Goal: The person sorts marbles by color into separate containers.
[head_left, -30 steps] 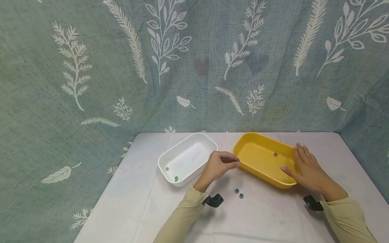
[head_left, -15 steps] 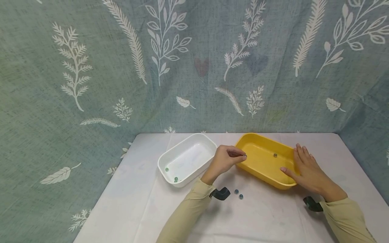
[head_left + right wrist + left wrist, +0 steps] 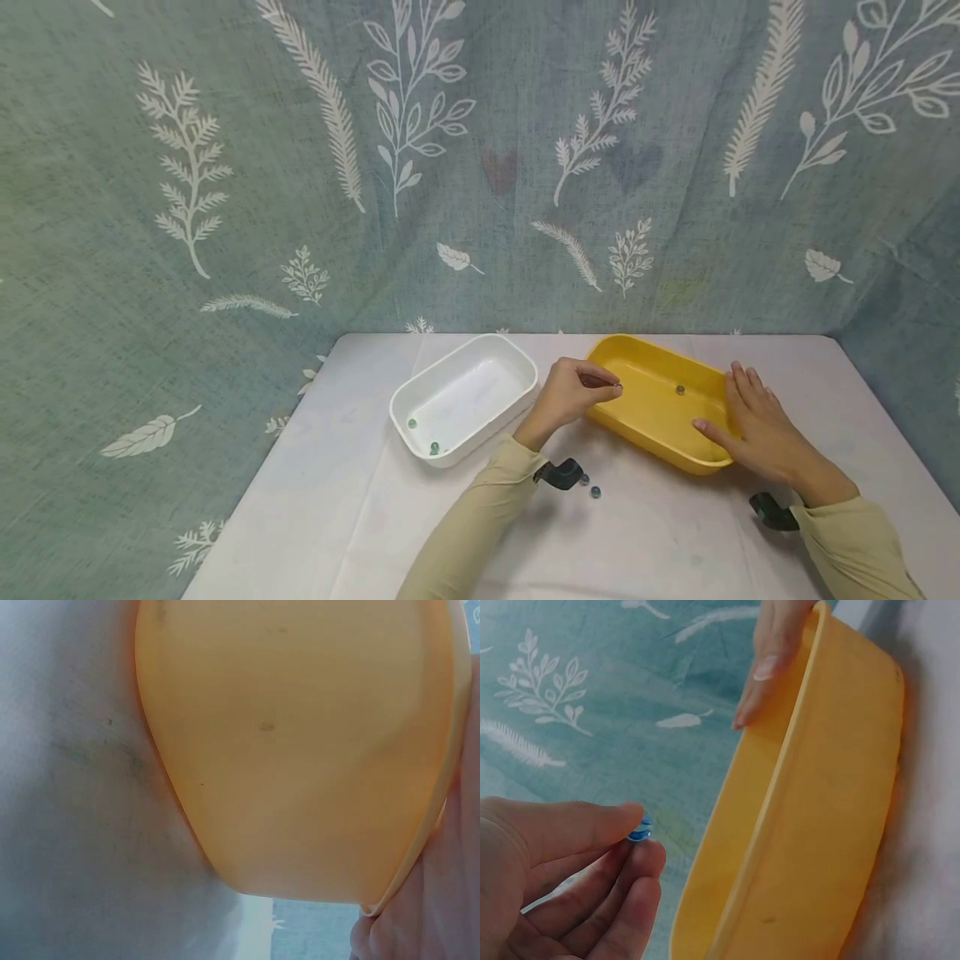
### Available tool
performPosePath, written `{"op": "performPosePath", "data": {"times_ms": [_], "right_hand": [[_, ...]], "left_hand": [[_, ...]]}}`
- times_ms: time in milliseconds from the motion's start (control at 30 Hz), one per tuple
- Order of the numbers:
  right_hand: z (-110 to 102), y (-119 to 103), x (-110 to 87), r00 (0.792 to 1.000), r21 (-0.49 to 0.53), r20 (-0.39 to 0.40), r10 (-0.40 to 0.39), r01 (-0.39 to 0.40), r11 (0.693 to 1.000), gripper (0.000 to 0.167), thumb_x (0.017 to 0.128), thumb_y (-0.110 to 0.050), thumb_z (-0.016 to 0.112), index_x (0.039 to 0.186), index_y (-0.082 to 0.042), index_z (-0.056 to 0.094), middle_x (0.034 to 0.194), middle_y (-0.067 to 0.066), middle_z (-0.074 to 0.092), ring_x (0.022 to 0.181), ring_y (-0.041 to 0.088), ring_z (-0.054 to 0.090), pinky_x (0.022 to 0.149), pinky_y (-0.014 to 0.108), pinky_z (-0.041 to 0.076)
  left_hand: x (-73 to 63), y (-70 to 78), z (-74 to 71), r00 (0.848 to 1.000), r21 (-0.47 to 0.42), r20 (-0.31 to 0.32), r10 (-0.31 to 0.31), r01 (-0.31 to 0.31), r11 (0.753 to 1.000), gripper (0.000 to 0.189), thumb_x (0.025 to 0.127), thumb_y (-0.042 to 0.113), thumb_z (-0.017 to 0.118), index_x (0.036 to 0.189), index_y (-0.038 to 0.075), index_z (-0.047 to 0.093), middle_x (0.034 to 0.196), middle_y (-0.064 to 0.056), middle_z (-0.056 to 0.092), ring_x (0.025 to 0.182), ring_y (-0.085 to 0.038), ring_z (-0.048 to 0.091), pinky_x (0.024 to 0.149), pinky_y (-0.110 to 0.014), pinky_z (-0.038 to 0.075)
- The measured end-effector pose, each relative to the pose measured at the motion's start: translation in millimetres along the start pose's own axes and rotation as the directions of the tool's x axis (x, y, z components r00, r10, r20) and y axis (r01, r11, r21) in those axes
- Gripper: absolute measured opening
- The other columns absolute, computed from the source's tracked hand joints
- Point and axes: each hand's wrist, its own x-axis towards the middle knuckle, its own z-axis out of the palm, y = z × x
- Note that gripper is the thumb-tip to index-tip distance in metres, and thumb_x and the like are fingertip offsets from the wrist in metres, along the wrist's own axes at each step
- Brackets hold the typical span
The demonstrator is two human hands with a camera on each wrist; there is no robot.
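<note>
My left hand [image 3: 573, 396] pinches a blue glass marble [image 3: 640, 829] between thumb and fingertips. It hovers over the near left rim of a yellow bin [image 3: 660, 446]. My right hand [image 3: 772, 437] rests on the bin's right end, fingers straight across the rim and thumb reaching over the inside. In the right wrist view, fingers [image 3: 435, 911] lie along the rim beside the bin's outer wall. One dark marble [image 3: 680, 389] lies inside the yellow bin. Two bluish marbles, one of them this marble [image 3: 596, 492], lie on the table near my left wrist.
A white bin [image 3: 480, 433] stands left of the yellow one, with green marbles [image 3: 412, 423] in its near left corner. Both stand on a white-covered table [image 3: 300, 517]. A leaf-patterned cloth [image 3: 480, 167] hangs behind. Dark wrist devices [image 3: 562, 473] jut from both sleeves.
My left hand has moved right and slightly up, carrying the marble from outside the yellow bin's rim to above it. My right hand stays in place on the bin.
</note>
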Motion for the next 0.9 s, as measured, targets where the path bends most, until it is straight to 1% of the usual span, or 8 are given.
{"op": "performPosePath", "data": {"times_ms": [200, 367, 500, 700, 800, 900], "right_hand": [[-0.6, 1.2, -0.2, 1.0, 0.005, 0.011, 0.002, -0.002, 1.0, 0.108, 0.101, -0.062, 0.05, 0.159, 0.015, 0.0, 0.169, 0.034, -0.012, 0.157, 0.054, -0.013, 0.125, 0.071, -0.007], [-1.6, 0.3, -0.3, 1.0, 0.006, 0.014, 0.008, -0.008, 1.0, 0.109, 0.101, -0.063, 0.05, 0.159, 0.014, -0.001, 0.169, 0.033, -0.012, 0.157, 0.053, -0.013, 0.125, 0.071, -0.005], [-2.0, 0.1, -0.3, 1.0, 0.011, 0.016, 0.014, -0.014, 1.0, 0.11, 0.101, -0.063, 0.05, 0.159, 0.014, -0.001, 0.169, 0.033, -0.012, 0.157, 0.053, -0.013, 0.125, 0.071, -0.006], [-2.3, 0.4, 0.4, 1.0, 0.004, 0.015, 0.011, -0.011, 1.0, 0.109, 0.102, -0.063, 0.049, 0.159, 0.015, -0.001, 0.169, 0.034, -0.012, 0.157, 0.054, -0.013, 0.125, 0.072, -0.003], [-1.9, 0.1, 0.6, 1.0, 0.01, 0.014, 0.007, -0.008, 1.0, 0.109, 0.102, -0.063, 0.049, 0.159, 0.015, -0.001, 0.169, 0.034, -0.011, 0.156, 0.054, -0.012, 0.125, 0.072, -0.004], [-1.6, 0.4, 0.5, 1.0, 0.013, 0.012, 0.005, -0.005, 1.0, 0.108, 0.102, -0.063, 0.05, 0.159, 0.015, 0.0, 0.169, 0.034, -0.011, 0.157, 0.054, -0.012, 0.125, 0.071, -0.004]], "left_hand": [[7.8, -0.2, 7.5, 1.0, 0.029, 0.013, -0.016, 0.015, 0.999, 0.016, 0.09, 0.016, 0.081, 0.101, 0.006, 0.082, 0.097, -0.007, 0.081, 0.08, -0.004, 0.072, 0.074, -0.016, 0.059], [14.8, -2.2, 13.2, 0.999, 0.051, 0.021, -0.026, 0.025, 0.998, 0.015, 0.09, 0.015, 0.082, 0.101, 0.006, 0.082, 0.098, -0.007, 0.081, 0.08, -0.004, 0.072, 0.074, -0.016, 0.059], [19.1, -3.4, 17.5, 0.999, 0.072, 0.025, -0.041, 0.04, 0.997, 0.014, 0.089, 0.015, 0.082, 0.1, 0.006, 0.083, 0.097, -0.006, 0.081, 0.078, -0.002, 0.07, 0.072, -0.015, 0.058], [24.3, -4.6, 22.0, 0.999, 0.132, 0.029, -0.045, 0.04, 0.99, 0.013, 0.09, 0.016, 0.082, 0.099, 0.007, 0.083, 0.096, -0.004, 0.081, 0.076, 0.0, 0.066, 0.07, -0.013, 0.056], [27.3, -5.7, 24.1, 0.998, 0.167, 0.025, -0.059, 0.054, 0.985, 0.012, 0.089, 0.016, 0.082, 0.098, 0.009, 0.083, 0.095, -0.003, 0.08, 0.076, 0.0, 0.065, 0.069, -0.013, 0.055], [29.6, -5.6, 26.1, 0.997, 0.18, 0.015, -0.077, 0.073, 0.981, 0.012, 0.089, 0.016, 0.082, 0.098, 0.009, 0.083, 0.095, -0.002, 0.081, 0.077, -0.001, 0.067, 0.07, -0.013, 0.055]]}}
